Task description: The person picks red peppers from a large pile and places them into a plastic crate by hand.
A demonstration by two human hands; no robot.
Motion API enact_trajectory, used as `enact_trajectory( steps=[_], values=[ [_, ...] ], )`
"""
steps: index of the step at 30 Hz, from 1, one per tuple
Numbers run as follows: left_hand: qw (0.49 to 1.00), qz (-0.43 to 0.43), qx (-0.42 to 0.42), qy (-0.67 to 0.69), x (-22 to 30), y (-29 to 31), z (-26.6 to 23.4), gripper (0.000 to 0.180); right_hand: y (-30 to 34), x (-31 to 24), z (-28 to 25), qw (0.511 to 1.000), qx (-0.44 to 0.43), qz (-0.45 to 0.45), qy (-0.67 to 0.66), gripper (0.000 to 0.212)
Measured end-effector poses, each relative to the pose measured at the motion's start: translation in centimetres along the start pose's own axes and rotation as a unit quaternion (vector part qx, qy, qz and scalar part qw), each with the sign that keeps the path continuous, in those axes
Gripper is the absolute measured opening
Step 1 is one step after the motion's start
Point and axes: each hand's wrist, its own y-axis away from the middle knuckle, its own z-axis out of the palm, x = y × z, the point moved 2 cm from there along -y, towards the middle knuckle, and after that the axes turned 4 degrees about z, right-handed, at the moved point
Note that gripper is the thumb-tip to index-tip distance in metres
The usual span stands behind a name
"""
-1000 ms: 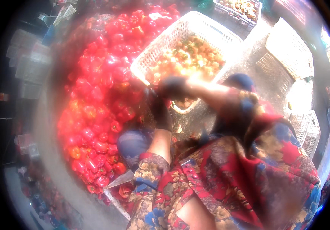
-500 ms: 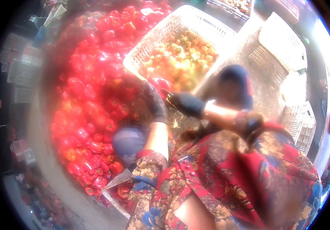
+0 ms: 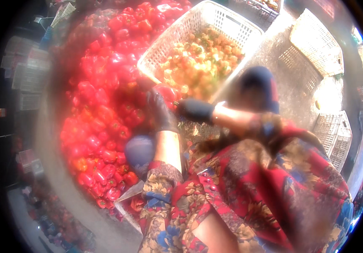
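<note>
A red bell pepper is gripped in my left hand, which wears a dark glove, beside the near corner of a white slotted crate. My right hand, also dark-gloved, is closed just right of the pepper, its fingertips at the stem side. Whatever it grips is hidden. Small orange and green pieces, like pepper cores, fill the bottom of the crate. A large heap of red bell peppers spreads along my left.
Another white crate lies tipped at the far right, and a further crate stands nearer on that side. A dark crate is at the back. By my left knee sits a pale-rimmed container with red peppers.
Both hands have shifted slightly left with the pepper, and the right one is closer to its stem. A thin dark tip seen earlier by my right fingers no longer shows clearly.
</note>
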Motion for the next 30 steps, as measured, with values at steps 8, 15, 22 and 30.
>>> enact_trajectory(
  steps=[8, 15, 22, 30],
  values=[
    [0.985, -0.053, -0.114, 0.118, 3.2, 2.1, 1.9, 0.048, 2.1, -2.0, -7.0, 0.973, 0.122, 0.177, -0.084, 0.040],
    [0.940, -0.050, -0.138, 0.307, -2.5, -1.4, 0.3, 0.036, -2.0, -0.4, -2.6, 0.952, 0.157, 0.168, -0.202, 0.076],
    [0.990, -0.032, -0.011, 0.137, -2.8, -0.7, 0.7, 0.036, -3.2, 2.1, -1.7, 0.924, 0.122, 0.208, -0.296, 0.045],
    [0.994, -0.013, -0.029, 0.106, -1.7, 0.9, 1.3, 0.061, -3.4, 3.2, -3.2, 0.862, 0.044, 0.302, -0.405, 0.037]
  ],
)
